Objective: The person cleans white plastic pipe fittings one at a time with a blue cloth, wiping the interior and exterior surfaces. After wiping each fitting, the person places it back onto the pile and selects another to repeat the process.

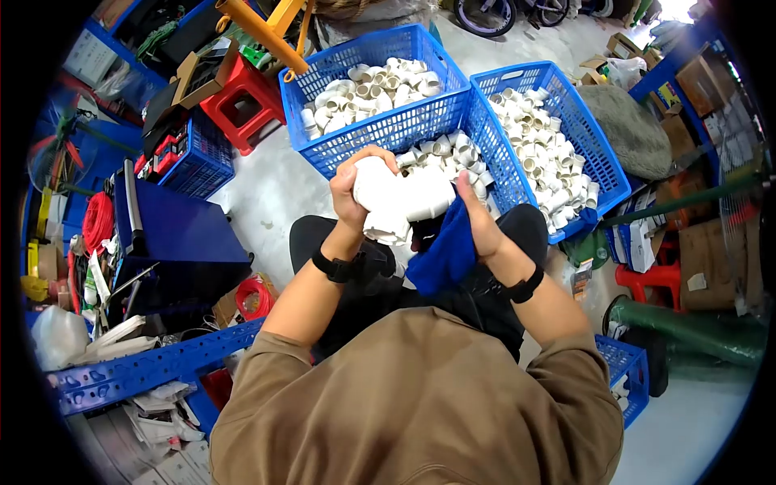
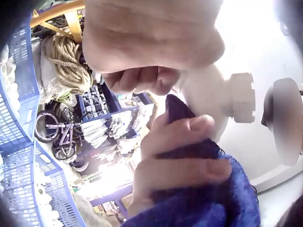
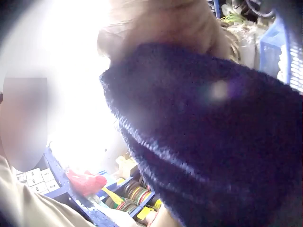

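Note:
My left hand (image 1: pixel 349 194) grips a large white plastic pipe fitting (image 1: pixel 392 194) with a bend and a side branch, held up above my lap. A ribbed collar (image 2: pixel 243 98) on the fitting shows in the left wrist view. My right hand (image 1: pixel 482 226) holds a blue cloth (image 1: pixel 443 257) at the fitting's right end. Two fingers (image 2: pixel 189 168) of that hand lie over the cloth in the left wrist view. The cloth (image 3: pixel 203 123) fills much of the right wrist view and covers most of the right hand's fingers there.
Ahead stand two blue crates, one at the left (image 1: pixel 380 129) and one at the right (image 1: pixel 610 182), full of white pipe fittings. More loose fittings (image 1: pixel 453 153) lie between them and my knees. A red stool (image 1: pixel 242 105) and dark blue cabinet (image 1: pixel 178 234) are at left.

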Action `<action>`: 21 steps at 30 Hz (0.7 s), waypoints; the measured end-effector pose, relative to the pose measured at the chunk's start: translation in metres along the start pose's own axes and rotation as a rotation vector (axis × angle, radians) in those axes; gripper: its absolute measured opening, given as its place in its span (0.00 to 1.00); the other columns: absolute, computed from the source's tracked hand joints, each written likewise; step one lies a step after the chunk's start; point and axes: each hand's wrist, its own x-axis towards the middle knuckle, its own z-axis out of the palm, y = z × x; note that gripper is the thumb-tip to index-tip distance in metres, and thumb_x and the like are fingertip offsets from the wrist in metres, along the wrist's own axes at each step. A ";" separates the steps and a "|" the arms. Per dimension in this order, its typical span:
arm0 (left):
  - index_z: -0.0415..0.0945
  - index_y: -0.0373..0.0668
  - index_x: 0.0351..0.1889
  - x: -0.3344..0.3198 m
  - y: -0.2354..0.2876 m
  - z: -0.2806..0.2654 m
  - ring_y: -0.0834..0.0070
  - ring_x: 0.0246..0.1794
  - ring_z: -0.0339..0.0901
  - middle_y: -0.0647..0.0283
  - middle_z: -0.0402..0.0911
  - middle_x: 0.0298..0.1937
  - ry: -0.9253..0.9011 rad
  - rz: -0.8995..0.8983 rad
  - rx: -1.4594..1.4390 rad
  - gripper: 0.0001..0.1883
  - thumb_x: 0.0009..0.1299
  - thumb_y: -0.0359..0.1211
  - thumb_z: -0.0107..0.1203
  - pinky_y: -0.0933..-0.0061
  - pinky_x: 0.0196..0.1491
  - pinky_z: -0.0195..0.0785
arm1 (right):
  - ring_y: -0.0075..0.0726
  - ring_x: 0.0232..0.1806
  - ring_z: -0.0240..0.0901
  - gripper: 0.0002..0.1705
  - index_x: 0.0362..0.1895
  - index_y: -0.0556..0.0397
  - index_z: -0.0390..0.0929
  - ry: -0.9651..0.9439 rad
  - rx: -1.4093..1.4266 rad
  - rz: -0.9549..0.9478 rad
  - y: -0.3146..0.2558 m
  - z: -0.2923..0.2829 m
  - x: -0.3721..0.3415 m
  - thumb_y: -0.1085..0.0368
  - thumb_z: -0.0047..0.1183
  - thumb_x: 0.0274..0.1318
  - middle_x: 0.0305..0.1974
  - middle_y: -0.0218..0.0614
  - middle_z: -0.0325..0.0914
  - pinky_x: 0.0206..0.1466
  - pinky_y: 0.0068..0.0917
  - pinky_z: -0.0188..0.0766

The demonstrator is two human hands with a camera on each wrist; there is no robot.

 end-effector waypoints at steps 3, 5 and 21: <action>0.74 0.36 0.42 -0.006 -0.005 0.022 0.75 0.35 0.76 0.61 0.78 0.35 0.190 0.096 0.087 0.29 0.72 0.53 0.34 0.76 0.39 0.69 | 0.34 0.49 0.78 0.46 0.67 0.59 0.64 0.267 -0.024 -0.356 0.021 0.007 0.014 0.29 0.26 0.70 0.52 0.42 0.77 0.49 0.30 0.77; 0.71 0.35 0.47 -0.012 -0.013 0.039 0.74 0.39 0.76 0.60 0.77 0.38 0.301 0.183 0.292 0.28 0.76 0.52 0.31 0.72 0.42 0.69 | 0.34 0.61 0.69 0.42 0.69 0.59 0.61 0.364 -0.124 -0.537 0.024 0.020 0.022 0.34 0.23 0.74 0.60 0.40 0.71 0.65 0.30 0.64; 0.73 0.36 0.43 -0.013 0.012 0.046 0.60 0.21 0.74 0.60 0.72 0.18 0.147 0.540 1.279 0.19 0.69 0.44 0.57 0.64 0.25 0.67 | 0.58 0.37 0.70 0.11 0.33 0.59 0.71 0.755 -1.404 -1.065 -0.002 0.006 0.041 0.64 0.51 0.63 0.35 0.48 0.73 0.41 0.46 0.67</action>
